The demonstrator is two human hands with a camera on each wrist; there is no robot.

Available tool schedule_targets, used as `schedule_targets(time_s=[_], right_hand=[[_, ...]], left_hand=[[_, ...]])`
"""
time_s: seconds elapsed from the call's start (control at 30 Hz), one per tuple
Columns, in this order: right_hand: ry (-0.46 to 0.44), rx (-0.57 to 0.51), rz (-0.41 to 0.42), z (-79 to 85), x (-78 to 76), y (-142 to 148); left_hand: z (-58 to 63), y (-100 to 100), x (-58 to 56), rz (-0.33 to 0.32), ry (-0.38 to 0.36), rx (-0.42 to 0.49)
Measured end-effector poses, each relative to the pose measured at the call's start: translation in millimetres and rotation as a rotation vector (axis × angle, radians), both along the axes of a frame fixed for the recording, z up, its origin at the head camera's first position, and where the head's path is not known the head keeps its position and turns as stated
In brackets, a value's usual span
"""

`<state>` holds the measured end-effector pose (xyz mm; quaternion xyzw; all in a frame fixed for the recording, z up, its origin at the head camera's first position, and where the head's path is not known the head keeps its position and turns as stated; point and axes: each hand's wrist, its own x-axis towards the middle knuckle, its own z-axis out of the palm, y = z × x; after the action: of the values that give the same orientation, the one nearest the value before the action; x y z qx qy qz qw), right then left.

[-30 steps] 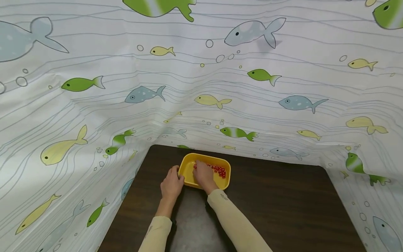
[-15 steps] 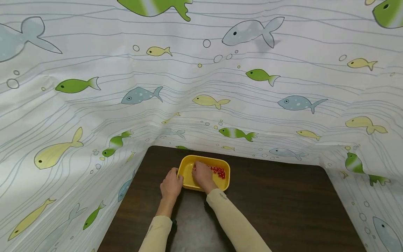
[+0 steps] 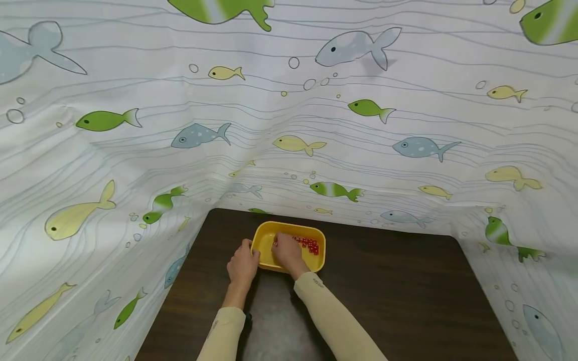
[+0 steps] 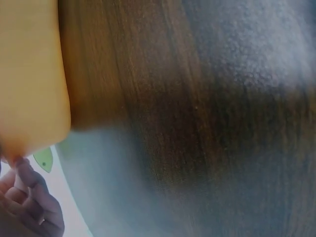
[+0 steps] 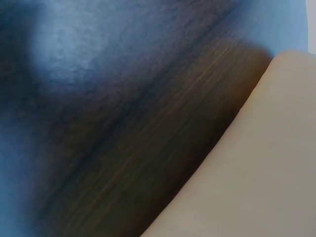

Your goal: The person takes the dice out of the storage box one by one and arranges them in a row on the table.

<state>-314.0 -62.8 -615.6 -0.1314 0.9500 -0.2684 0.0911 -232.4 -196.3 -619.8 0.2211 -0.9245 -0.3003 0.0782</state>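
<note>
A yellow plastic tray (image 3: 268, 224) with rounded corners lies on the dark table. My left hand (image 3: 243, 264) grips its left edge near the front corner; in the left wrist view its curled fingers (image 4: 37, 197) show below the tray's outer wall (image 4: 32, 74). Small red dice (image 3: 310, 244) sit together inside the tray, towards the back and right. Reaching in over the front rim, my right hand (image 3: 289, 253) has its fingers bent down near the back, with a red die (image 3: 275, 243) pinched at the fingertips. The hand hides part of the tray floor.
Dark wood-grain table (image 3: 397, 291) extends to the right, with a grey worn-looking patch (image 3: 280, 321) in front of the tray. A white fish-printed sheet (image 3: 271, 120) rises behind the table and along both sides. A pale surface (image 5: 256, 163) fills the right wrist view's lower right.
The right hand and the red at its fingertips have shifted slightly nearer inside the tray. The left hand keeps its hold. The whole head view has drifted a little.
</note>
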Motion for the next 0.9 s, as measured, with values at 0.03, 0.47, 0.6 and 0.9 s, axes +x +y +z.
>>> schedule_targets(time_s=[0.03,0.47,0.6,0.9], right_hand=[[0.002,-0.005,0.001,0.7,0.4,1],[0.050,-0.015,-0.023,16.1,6.8,23],[0.064,0.000,-0.018,21.6,11.6,30],[0.095,-0.026,-0.038,36.3,14.4,61]], left_hand=[[0.3,0,-0.5,0.000,0.003,0.003],[8.2,-6,-4.7,-0.015,-0.053,0.069],[8.4,-6,-4.4,-0.006,-0.094,0.088],[7.8,0,-4.7,0.025,-0.111,0.112]])
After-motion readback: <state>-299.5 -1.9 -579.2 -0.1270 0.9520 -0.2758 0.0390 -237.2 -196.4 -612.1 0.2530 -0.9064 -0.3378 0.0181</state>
